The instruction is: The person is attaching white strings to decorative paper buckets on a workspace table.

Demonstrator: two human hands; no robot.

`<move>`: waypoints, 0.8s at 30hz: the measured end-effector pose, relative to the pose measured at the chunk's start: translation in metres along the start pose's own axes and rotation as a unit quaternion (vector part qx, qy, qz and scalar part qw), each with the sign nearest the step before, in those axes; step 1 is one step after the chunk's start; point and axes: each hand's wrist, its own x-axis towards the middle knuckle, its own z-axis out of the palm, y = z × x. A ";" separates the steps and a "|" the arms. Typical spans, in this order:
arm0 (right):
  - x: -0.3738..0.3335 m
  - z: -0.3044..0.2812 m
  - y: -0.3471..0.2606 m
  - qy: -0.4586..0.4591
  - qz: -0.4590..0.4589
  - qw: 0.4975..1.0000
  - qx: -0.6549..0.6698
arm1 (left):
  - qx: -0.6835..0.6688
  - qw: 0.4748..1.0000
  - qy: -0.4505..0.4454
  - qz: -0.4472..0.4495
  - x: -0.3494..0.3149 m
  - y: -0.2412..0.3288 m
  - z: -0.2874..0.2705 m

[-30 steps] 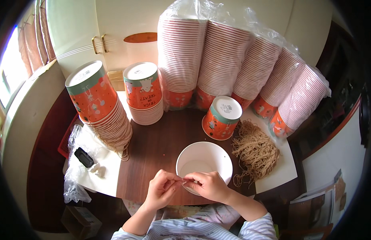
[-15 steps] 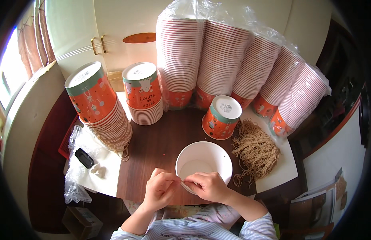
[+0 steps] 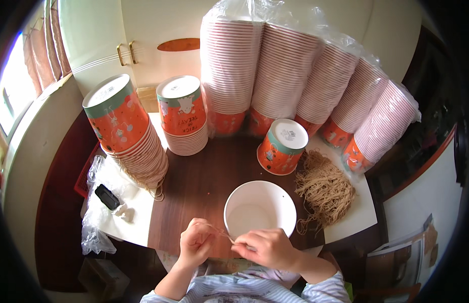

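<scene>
A thin tan string [image 3: 220, 233] runs between my two hands at the near edge of the table. My left hand [image 3: 196, 243] is closed in a pinch on one part of it, to the left of a paper bucket. The fingers of my right hand [image 3: 267, 248] are closed on the string too, in front of the bucket's near rim. This white-lined paper bucket [image 3: 260, 194] stands mouth up. Just to its right lies a tangled heap of tan string [image 3: 325, 192]. Behind it, an orange and green bucket [image 3: 282, 146] stands upside down.
Tall nested bucket stacks in clear plastic [image 3: 282, 76] line the back. Upside-down stacks stand at left: one [image 3: 138, 146] draped with string, another [image 3: 183, 113] beside it. A black tray-like object [image 3: 107, 197] and crumpled plastic [image 3: 99, 230] lie on the white left side.
My right hand has shifted slightly right and nearer, and my left hand slightly left. The gap between them has widened, showing more string.
</scene>
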 end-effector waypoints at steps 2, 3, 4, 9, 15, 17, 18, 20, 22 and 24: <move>-0.013 0.002 -0.015 -0.022 0.016 1.000 -0.013 | -0.004 1.000 -0.009 -0.026 -0.010 -0.012 -0.002; -0.023 0.009 -0.017 -0.058 0.022 0.998 -0.010 | 0.003 0.999 -0.004 -0.033 -0.017 -0.013 -0.004; -0.031 0.017 -0.019 -0.038 0.028 0.999 0.015 | -0.014 0.998 -0.005 -0.057 -0.021 -0.014 -0.002; -0.087 0.071 -0.019 -0.027 0.196 0.964 0.175 | -0.155 0.940 0.052 -0.300 -0.065 -0.016 0.003; -0.132 0.141 -0.002 0.129 0.361 0.772 0.508 | -0.061 0.958 -0.070 -0.270 -0.083 -0.020 0.004; -0.136 0.142 -0.003 0.118 0.362 0.798 0.468 | -0.060 0.959 -0.089 -0.263 -0.078 -0.018 0.005; -0.137 0.143 -0.001 0.108 0.357 0.825 0.424 | -0.029 0.966 -0.110 -0.234 -0.075 -0.017 0.008; -0.144 0.149 0.003 0.118 0.374 0.823 0.411 | 0.005 0.968 -0.137 -0.209 -0.075 -0.018 0.011; -0.147 0.153 0.003 0.156 0.342 0.810 0.449 | 0.008 0.969 -0.137 -0.204 -0.082 -0.021 0.014; -0.144 0.151 0.002 0.154 0.358 0.799 0.458 | 0.012 0.970 -0.136 -0.199 -0.085 -0.023 0.016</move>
